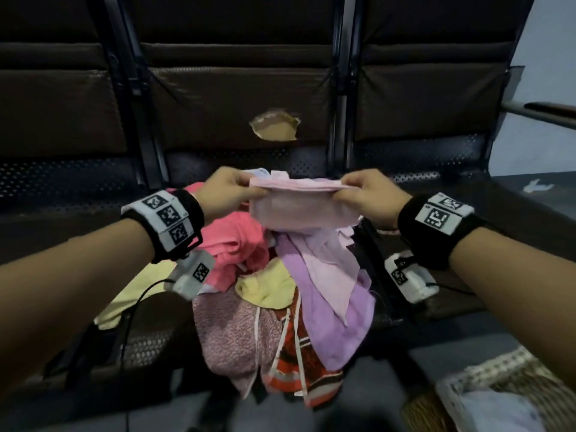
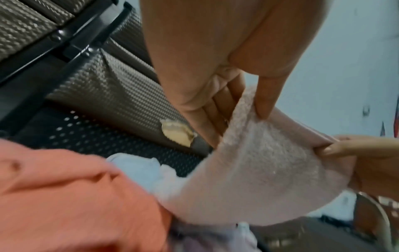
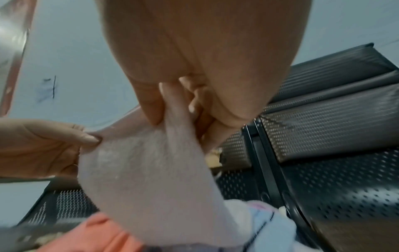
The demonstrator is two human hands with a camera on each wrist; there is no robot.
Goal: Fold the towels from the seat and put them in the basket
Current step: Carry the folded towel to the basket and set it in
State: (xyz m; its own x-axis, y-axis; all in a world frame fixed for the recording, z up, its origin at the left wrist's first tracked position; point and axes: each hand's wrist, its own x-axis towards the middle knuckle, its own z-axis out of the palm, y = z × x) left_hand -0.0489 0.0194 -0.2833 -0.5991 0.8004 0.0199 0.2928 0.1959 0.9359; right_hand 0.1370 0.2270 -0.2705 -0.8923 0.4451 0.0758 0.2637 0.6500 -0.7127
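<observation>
A pale pink towel (image 1: 299, 207), folded over, hangs in the air above the seat. My left hand (image 1: 233, 190) pinches its left top corner and my right hand (image 1: 361, 194) pinches the right one. The left wrist view shows my left hand (image 2: 237, 109) with thumb and fingers clamped on the pink towel (image 2: 254, 170); the right wrist view shows my right hand (image 3: 172, 112) pinching the same towel (image 3: 146, 170). Below lies a pile of towels (image 1: 274, 291) on the seat: coral, yellow, lilac, speckled pink and red-patterned. A woven basket (image 1: 511, 381) sits at the lower right.
The dark perforated metal bench (image 1: 78, 182) has padded backrests; the middle one has a torn hole (image 1: 276, 127). A light cloth (image 1: 495, 413) lies in the basket. An armrest (image 1: 542, 112) juts out at the right, by a pale wall.
</observation>
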